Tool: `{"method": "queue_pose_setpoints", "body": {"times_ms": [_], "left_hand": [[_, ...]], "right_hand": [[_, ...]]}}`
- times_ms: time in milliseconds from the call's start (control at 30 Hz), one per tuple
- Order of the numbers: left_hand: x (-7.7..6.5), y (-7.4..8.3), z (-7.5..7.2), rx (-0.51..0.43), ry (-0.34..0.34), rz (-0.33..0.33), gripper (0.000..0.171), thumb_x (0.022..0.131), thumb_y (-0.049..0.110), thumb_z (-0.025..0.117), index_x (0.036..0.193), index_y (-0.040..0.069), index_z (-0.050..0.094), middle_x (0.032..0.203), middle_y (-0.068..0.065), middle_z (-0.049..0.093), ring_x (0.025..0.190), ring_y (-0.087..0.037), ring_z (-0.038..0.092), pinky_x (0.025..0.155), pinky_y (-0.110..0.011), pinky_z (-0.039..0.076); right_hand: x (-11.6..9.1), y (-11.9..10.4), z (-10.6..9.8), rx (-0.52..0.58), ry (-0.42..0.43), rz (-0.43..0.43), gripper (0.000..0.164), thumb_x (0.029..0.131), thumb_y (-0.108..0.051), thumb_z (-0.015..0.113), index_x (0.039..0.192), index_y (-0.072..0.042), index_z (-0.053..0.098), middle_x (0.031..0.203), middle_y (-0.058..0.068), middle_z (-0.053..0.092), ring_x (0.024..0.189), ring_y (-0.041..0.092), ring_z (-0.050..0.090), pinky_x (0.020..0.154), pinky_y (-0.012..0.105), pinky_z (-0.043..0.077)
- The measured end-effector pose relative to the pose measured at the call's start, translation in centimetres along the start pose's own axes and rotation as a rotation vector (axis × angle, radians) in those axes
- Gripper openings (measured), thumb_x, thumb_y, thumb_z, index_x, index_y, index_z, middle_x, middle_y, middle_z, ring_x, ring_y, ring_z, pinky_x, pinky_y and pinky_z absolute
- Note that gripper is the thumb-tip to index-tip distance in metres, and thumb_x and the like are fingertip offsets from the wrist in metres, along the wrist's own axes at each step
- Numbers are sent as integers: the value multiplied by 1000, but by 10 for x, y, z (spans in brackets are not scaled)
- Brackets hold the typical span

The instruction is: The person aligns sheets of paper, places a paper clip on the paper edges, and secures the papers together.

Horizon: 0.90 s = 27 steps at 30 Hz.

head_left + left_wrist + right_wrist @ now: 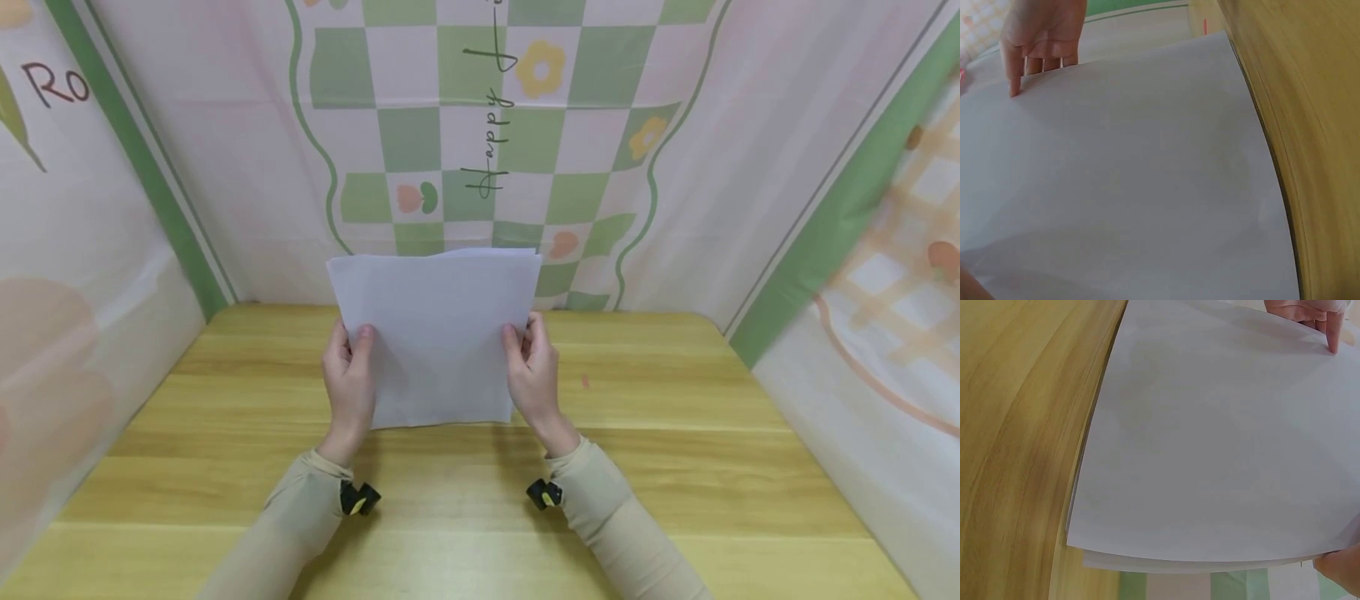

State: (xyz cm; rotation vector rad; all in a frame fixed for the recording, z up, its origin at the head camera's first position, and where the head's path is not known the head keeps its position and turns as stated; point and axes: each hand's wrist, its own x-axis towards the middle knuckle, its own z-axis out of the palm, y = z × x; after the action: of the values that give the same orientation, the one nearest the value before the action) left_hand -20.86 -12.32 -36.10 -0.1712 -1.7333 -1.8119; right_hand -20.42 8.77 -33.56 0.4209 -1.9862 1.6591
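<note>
A stack of white paper sheets (pixel 442 342) is held up over the table, tilted toward the head camera. My left hand (pixel 351 387) grips its left edge, thumb on the front face and fingers behind. On the opposite edge my right hand (pixel 536 375) pinches the sheets the same way. The sheets (pixel 1210 437) are slightly out of line along one edge in the right wrist view. In the left wrist view the right hand (pixel 1044 34) shows its thumb on the paper. The fingers behind the stack are mostly hidden.
The wooden table (pixel 450 533) lies under both forearms, with a small reddish mark (pixel 586 382) to the right of the paper. Behind it hangs a green checkered cloth (pixel 480 142). Patterned fabric walls (pixel 90 333) stand at both sides.
</note>
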Motion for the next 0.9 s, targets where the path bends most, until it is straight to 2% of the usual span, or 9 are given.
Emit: {"method": "queue_pose_setpoints", "body": {"times_ms": [467,900], "left_hand": [[1,0,-2,14,-8,-3,32,100,19,46,126,0,52,118,-10,60,105,-15,56,89,-27,42],[2,-2,-3,18,-20,-15,34,100,22,46,126,0,50,116,-9,59,103,-16,57,87,-27,45]], "right_hand": [[0,-1,1,6,-8,5,22,97,-1,48,111,14,47,104,32,63,85,28,60,67,18,46],[0,1,1,16,-29,9,23,97,-3,49,113,13,46,110,31,61,94,33,62,72,16,46]]}}
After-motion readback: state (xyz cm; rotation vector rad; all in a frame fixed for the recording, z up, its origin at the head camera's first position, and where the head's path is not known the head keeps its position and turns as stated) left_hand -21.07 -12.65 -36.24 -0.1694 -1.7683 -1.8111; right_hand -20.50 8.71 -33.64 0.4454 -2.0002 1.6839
